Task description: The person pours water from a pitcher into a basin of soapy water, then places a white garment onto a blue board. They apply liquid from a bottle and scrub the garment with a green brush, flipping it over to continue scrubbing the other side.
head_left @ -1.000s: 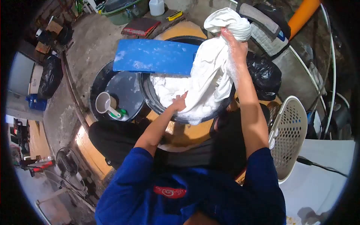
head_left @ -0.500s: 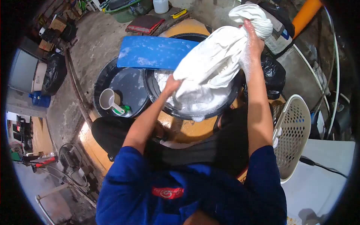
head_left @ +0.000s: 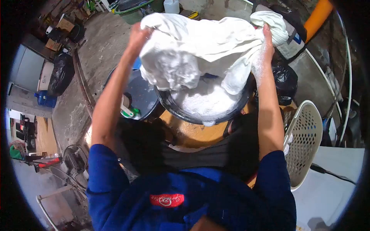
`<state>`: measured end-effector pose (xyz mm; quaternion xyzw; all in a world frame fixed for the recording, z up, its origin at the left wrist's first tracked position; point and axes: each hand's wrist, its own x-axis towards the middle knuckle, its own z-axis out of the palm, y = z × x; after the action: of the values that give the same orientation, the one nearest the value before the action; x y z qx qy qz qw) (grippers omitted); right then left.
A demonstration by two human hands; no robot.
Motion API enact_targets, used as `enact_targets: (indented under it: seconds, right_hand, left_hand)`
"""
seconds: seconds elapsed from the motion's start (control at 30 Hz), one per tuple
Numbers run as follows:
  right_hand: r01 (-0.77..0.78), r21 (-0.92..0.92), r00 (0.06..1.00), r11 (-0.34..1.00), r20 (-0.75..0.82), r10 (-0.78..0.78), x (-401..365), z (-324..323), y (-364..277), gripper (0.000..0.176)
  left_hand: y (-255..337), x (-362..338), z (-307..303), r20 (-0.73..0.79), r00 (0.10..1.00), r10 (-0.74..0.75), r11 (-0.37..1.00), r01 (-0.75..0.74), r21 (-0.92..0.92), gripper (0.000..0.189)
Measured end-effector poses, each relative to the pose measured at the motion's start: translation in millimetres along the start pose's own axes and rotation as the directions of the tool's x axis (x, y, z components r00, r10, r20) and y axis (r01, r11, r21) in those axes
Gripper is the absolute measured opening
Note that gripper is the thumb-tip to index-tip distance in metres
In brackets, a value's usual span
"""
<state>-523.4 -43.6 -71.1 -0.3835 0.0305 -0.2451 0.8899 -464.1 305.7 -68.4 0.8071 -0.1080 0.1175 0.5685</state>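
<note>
A wet white cloth [head_left: 216,38] is stretched out above a black basin [head_left: 181,117], with suds on its left part. My left hand [head_left: 140,35] grips the cloth at its upper left end. My right hand [head_left: 266,43], foamy at the wrist, is closed round the bunched right end. White foam [head_left: 208,100] fills much of the basin under the cloth. To the left, partly behind my left forearm, stands a second dark basin [head_left: 144,90] with a green-and-white brush [head_left: 131,111] at its edge. Only a sliver of the blue board [head_left: 137,63] shows behind the cloth.
A beige perforated basket [head_left: 306,142] stands at the right. Black plastic bags [head_left: 284,81] lie beyond my right forearm. At the top are a green tub [head_left: 140,13] and a white jug [head_left: 171,5]. A motor [head_left: 74,159] is at the lower left.
My left hand has moved up and to the left, spreading the cloth wide. The cloth now covers most of the blue board. My right hand has shifted slightly right, still gripping.
</note>
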Motion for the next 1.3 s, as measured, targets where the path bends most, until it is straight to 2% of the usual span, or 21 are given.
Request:
enact_targets:
  seconds: [0.07, 0.13, 0.27, 0.33, 0.4, 0.47, 0.53, 0.6, 0.67, 0.7, 0.73, 0.77, 0.8, 0.87, 0.93, 1.0, 1.1, 1.13, 1.17, 1.27, 1.3]
  right_hand:
    - [-0.06, -0.034, 0.997, 0.998, 0.041, 0.062, -5, 3, 8, 0.043]
    - [-0.064, -0.107, 0.992, 0.992, 0.105, 0.075, -5, 2, 23, 0.042]
    - [-0.008, -0.098, 0.966, 0.995, 0.257, 0.033, -26, 17, 56, 0.051]
    - [-0.115, -0.078, 0.95, 0.99, 0.283, 0.133, -38, 24, 63, 0.049]
    - [-0.158, -0.117, 0.922, 0.98, 0.339, 0.189, -47, 23, 78, 0.047]
    - [-0.115, -0.232, 0.887, 0.966, 0.414, 0.205, -49, 13, 104, 0.048]
    - [-0.09, -0.379, 0.884, 0.921, 0.395, 0.249, -60, 13, 118, 0.051]
    - [-0.065, -0.468, 0.901, 0.881, 0.352, 0.253, -68, 6, 138, 0.058]
    - [-0.099, -0.543, 0.884, 0.834, 0.337, 0.324, -81, 3, 148, 0.063]
    - [-0.011, -0.599, 0.883, 0.8, 0.37, 0.289, -83, -7, 160, 0.065]
    - [-0.094, -0.575, 0.872, 0.813, 0.347, 0.346, -92, -7, 162, 0.065]
    - [-0.072, -0.617, 0.866, 0.784, 0.352, 0.356, -93, -18, 173, 0.066]
    - [-0.044, -0.655, 0.86, 0.754, 0.36, 0.362, -92, -32, 186, 0.067]
    - [-0.06, -0.622, 0.878, 0.781, 0.34, 0.338, -93, -46, 197, 0.067]
    - [-0.079, -0.646, 0.899, 0.76, 0.284, 0.334, -99, -60, 200, 0.067]
    - [-0.077, -0.717, 0.92, 0.693, 0.217, 0.326, -95, -68, 195, 0.067]
    - [-0.113, -0.747, 0.837, 0.656, 0.284, 0.467, -94, -74, 190, 0.065]
    - [-0.121, -0.763, 0.797, 0.635, 0.306, 0.52, -94, -75, 187, 0.065]
    - [0.02, -0.841, 0.802, 0.54, 0.336, 0.494, -91, -86, 194, 0.067]
    - [0.001, -0.807, 0.738, 0.59, 0.399, 0.545, -91, -85, 193, 0.07]
    - [-0.018, -0.83, 0.71, 0.557, 0.382, 0.592, -90, -72, 181, 0.07]
  left_hand:
    - [7, 14, -36, -0.005, 0.998, 0.063, 0.997, -0.064, -0.033, 0.027]
    - [26, 14, -63, 0.106, 0.983, 0.151, 0.988, -0.152, 0.004, 0.027]
    - [29, 6, -107, 0.177, 0.979, 0.097, 0.953, -0.143, 0.267, 0.029]
    - [13, 0, -123, 0.182, 0.983, 0.034, 0.945, -0.091, 0.315, 0.03]
    - [-11, -9, -135, 0.132, 0.991, 0.004, 0.944, -0.047, 0.326, 0.031]
    - [-73, -8, -153, 0.109, 0.993, -0.04, 0.907, -0.01, 0.42, 0.032]
    - [-104, -26, -156, 0.119, 0.985, -0.125, 0.805, 0.031, 0.593, 0.034]
    - [-135, -50, -148, 0.171, 0.977, -0.13, 0.784, -0.004, 0.62, 0.033]
    - [-190, -68, -142, 0.179, 0.96, -0.215, 0.766, 0.052, 0.641, 0.032]
    - [-216, -73, -142, 0.178, 0.954, -0.241, 0.76, 0.072, 0.645, 0.031]
    - [-239, -77, -138, 0.178, 0.946, -0.27, 0.756, 0.094, 0.648, 0.029]
    - [-257, -79, -129, 0.106, 0.952, -0.287, 0.647, 0.111, 0.754, 0.028]
    - [-255, -81, -123, 0.149, 0.951, -0.271, 0.637, 0.061, 0.769, 0.027]
    - [-279, -66, -133, 0.234, 0.932, -0.277, 0.711, 0.035, 0.702, 0.021]
    - [-259, -59, -137, 0.039, 0.937, -0.347, 0.797, 0.273, 0.538, 0.044]
    - [-228, -51, -128, -0.167, 0.801, -0.575, 0.777, 0.598, 0.196, 0.052]
    - [-239, -46, -114, -0.263, 0.814, -0.518, 0.83, 0.553, 0.073, 0.07]
    - [-234, -46, -109, -0.22, 0.828, -0.516, 0.843, 0.536, 0.044, 0.07]
    - [-229, -46, -102, -0.177, 0.841, -0.511, 0.854, 0.521, 0.014, 0.07]
    - [-226, -39, -99, -0.056, 0.827, -0.559, 0.827, 0.561, 0.021, 0.07]
    - [-228, -37, -100, -0.018, 0.81, -0.587, 0.808, 0.587, 0.044, 0.07]
